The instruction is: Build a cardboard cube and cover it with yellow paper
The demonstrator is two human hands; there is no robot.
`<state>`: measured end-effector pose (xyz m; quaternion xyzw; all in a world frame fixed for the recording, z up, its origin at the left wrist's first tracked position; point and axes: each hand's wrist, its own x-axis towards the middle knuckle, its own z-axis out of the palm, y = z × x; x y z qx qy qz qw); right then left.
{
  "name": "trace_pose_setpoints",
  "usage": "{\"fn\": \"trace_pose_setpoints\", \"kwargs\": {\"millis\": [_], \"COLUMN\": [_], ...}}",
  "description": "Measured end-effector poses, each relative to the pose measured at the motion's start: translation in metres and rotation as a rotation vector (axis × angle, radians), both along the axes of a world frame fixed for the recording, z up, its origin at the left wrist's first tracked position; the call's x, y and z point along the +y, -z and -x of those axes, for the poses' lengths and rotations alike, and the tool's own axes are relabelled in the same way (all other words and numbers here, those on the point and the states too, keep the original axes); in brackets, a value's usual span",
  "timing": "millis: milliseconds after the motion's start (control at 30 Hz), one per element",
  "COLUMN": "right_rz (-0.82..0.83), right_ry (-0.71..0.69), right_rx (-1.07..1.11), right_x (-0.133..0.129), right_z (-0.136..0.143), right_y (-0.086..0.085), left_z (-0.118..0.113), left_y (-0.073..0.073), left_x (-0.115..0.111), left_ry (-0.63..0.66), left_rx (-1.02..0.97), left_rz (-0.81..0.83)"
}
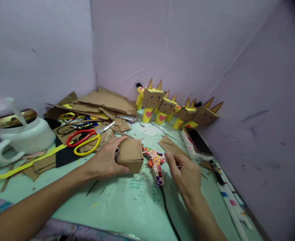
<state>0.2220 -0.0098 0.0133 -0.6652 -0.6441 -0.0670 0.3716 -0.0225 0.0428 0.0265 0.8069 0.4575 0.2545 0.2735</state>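
Observation:
My left hand (109, 160) grips a small cardboard box (130, 152), thumb at its front and fingers around the left and back. Just right of the box lies a flower-patterned hot glue gun (155, 159), its black cord (166, 207) trailing toward me. Beside the gun's rear end is my right hand (186, 172), slightly blurred, with the fingers curled and the thumb pressed against them. What sits in that pinch, if anything, is too small to make out. Red-and-yellow scissors (89, 139) rest behind my left hand, blades partly apart.
Cardboard scraps (104, 102) pile up at the back left. A white mug (26, 134) stands far left. Several yellow cardboard animal figures (154, 100) line the back wall. At right are a phone (199, 139) on a white box and several markers (230, 201).

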Motion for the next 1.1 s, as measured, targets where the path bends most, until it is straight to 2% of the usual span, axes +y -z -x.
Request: {"fn": "trace_pose_setpoints", "kwargs": {"millis": [33,100,167,267,367,533,700,767,867,1000,1100], "right_rz": [0.123,0.314,0.378,0.405,0.483,0.566,0.446,0.397,0.391,0.339,0.271], "right_ry": [0.073,0.095,0.077,0.08,0.037,-0.086,-0.271,-0.341,-0.427,-0.458,-0.503], "right_rx": [-0.07,-0.153,-0.134,0.153,0.494,0.83,1.32,1.298,1.104,0.816,0.701], "right_x": [0.003,0.008,0.012,0.016,0.019,0.017,0.007,0.001,-0.006,-0.009,-0.008], "right_z": [-0.001,0.003,0.01,0.018,0.013,0.007,0.015,0.016,0.014,0.012,0.015], "right_y": [0.001,0.003,0.005,0.006,0.007,0.006,0.0,-0.001,-0.001,0.0,0.0], "left_z": [0.001,0.003,0.004,0.005,0.008,0.02,0.025,0.022,0.018,0.016,0.017], "left_y": [-0.002,-0.005,-0.006,-0.007,-0.007,-0.016,-0.019,-0.015,-0.008,-0.002,-0.001], "left_x": [0.001,0.002,0.004,0.007,0.008,0.012,0.014,0.014,0.015,0.017,0.017], "left_ry": [-0.024,-0.055,-0.075,-0.086,-0.103,-0.197,-0.266,-0.25,-0.22,-0.216,-0.225], "left_rx": [-0.002,-0.017,-0.022,0.008,0.027,-0.013,-0.037,-0.037,-0.04,-0.037,-0.044], "left_rz": [-0.003,-0.018,-0.053,-0.1,-0.142,-0.17,-0.149,-0.135,-0.137,-0.172,-0.18]}}
